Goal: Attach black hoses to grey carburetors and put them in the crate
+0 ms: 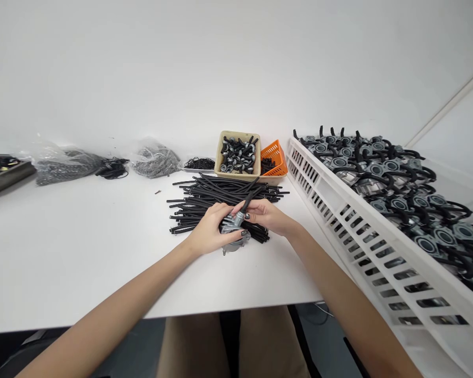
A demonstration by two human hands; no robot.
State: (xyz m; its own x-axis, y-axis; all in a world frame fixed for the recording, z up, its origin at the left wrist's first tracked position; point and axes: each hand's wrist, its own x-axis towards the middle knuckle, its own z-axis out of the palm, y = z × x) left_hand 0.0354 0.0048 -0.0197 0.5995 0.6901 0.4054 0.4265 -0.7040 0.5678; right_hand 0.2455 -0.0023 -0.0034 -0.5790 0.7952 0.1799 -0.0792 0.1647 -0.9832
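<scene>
My left hand (213, 231) is closed around a grey cast-metal part (233, 242) that looks like a carburetor, its thumb lying across the front. A black rubber tube (247, 201) rises at a slant from the metal neck at its top. My right hand (268, 216) is closed at that neck, with thumb and fingers around the base of the tube. Some fingertips are hidden behind the part. Under and behind both hands lies a loose pile of black rubber hoses (205, 189).
A beige basket (238, 133) of black-and-metal fittings and an orange basket (278, 152) of small black pieces stand behind the hoses. A long white crate (362, 236) full of similar hosed parts runs along the right. Plastic bags (69, 165) and a grey tray (10, 178) sit left.
</scene>
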